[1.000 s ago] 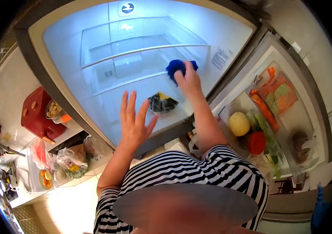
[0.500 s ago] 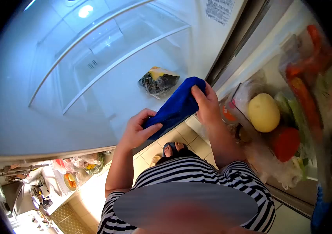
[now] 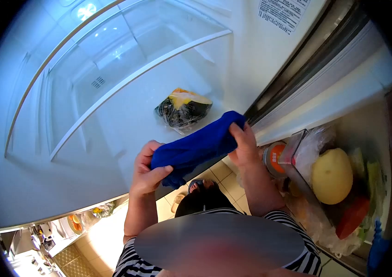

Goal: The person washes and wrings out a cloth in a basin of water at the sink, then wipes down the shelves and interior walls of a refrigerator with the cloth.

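A folded blue cloth [image 3: 193, 147] stretches between my two hands in front of the open fridge. My left hand [image 3: 149, 170] grips its left end, thumb on top. At the other end, my right hand [image 3: 244, 142] pinches the cloth between thumb and fingers. Just beyond the cloth, a piece of dark green and orange food in clear plastic wrap [image 3: 184, 108], perhaps pumpkin, rests on the fridge floor [image 3: 113, 173].
Clear shelves with white front edges [image 3: 140, 74] hang inside the fridge. The open door at right holds a pale yellow round fruit [image 3: 332, 175], a red item [image 3: 353, 217], an orange-labelled can [image 3: 275, 158] and plastic bags. Floor tiles [image 3: 221, 171] show below.
The cloth is now stretched wider and held more level, and my left hand has moved left. My view has shifted, showing the fridge door from a different angle.
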Action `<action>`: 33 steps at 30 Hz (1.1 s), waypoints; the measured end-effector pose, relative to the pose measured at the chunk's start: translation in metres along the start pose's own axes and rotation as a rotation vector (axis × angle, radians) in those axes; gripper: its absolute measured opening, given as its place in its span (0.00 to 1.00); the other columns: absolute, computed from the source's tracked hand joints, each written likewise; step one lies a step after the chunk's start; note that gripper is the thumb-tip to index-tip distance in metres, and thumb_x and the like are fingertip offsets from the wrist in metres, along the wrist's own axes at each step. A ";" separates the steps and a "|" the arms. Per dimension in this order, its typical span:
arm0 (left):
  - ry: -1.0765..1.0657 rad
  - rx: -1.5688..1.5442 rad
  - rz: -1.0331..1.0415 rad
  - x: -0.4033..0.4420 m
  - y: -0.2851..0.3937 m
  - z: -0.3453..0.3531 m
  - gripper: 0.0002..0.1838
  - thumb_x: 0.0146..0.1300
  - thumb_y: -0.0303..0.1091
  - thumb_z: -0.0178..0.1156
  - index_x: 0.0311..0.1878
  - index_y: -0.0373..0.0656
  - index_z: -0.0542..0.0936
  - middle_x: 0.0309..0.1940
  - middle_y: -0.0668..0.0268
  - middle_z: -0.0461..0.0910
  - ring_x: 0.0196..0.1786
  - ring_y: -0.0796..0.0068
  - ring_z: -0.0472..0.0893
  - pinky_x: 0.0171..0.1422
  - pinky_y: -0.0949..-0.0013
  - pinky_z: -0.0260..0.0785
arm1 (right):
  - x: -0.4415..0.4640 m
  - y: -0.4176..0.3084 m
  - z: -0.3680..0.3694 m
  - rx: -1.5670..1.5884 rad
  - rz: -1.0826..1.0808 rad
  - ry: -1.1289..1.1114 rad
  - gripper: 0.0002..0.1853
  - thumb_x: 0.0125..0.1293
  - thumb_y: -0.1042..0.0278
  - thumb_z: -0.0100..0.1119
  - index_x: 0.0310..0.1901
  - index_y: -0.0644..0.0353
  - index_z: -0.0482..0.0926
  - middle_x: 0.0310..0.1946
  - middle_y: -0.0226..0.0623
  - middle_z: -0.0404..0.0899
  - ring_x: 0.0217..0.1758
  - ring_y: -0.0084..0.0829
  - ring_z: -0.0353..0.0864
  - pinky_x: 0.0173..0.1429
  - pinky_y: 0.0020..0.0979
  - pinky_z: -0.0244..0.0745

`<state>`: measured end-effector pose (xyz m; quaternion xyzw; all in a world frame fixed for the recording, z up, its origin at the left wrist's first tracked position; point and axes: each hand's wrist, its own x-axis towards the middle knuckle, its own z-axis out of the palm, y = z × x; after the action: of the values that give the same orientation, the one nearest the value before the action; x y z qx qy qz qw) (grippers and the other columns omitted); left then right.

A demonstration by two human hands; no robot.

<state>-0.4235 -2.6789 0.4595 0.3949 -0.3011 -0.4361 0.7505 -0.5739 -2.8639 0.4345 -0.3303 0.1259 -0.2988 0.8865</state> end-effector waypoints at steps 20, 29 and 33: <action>0.119 1.038 0.681 0.179 0.049 0.103 0.22 0.58 0.29 0.57 0.56 0.36 0.69 0.39 0.56 0.78 0.33 0.69 0.78 0.38 0.70 0.70 | -0.050 -0.012 0.056 -0.610 -0.104 -0.076 0.22 0.66 0.69 0.51 0.60 0.61 0.60 0.41 0.33 0.73 0.40 0.21 0.71 0.47 0.24 0.68; 0.293 1.565 0.564 0.265 0.060 0.125 0.13 0.52 0.26 0.51 0.43 0.37 0.72 0.43 0.49 0.75 0.47 0.48 0.73 0.52 0.53 0.65 | -0.078 -0.031 0.054 -0.790 -0.125 -0.122 0.16 0.68 0.70 0.48 0.55 0.64 0.66 0.36 0.34 0.76 0.38 0.20 0.74 0.44 0.22 0.71; 0.106 1.569 0.805 0.245 0.060 0.123 0.13 0.50 0.21 0.48 0.40 0.38 0.74 0.44 0.53 0.75 0.46 0.50 0.74 0.52 0.56 0.66 | -0.087 -0.040 0.061 -0.865 -0.095 -0.101 0.15 0.69 0.71 0.45 0.55 0.65 0.65 0.35 0.35 0.75 0.38 0.21 0.72 0.48 0.24 0.68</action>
<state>-0.3889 -2.9197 0.5993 0.6798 -0.5948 0.2126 0.3727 -0.6349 -2.8036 0.5095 -0.6908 0.1803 -0.2424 0.6569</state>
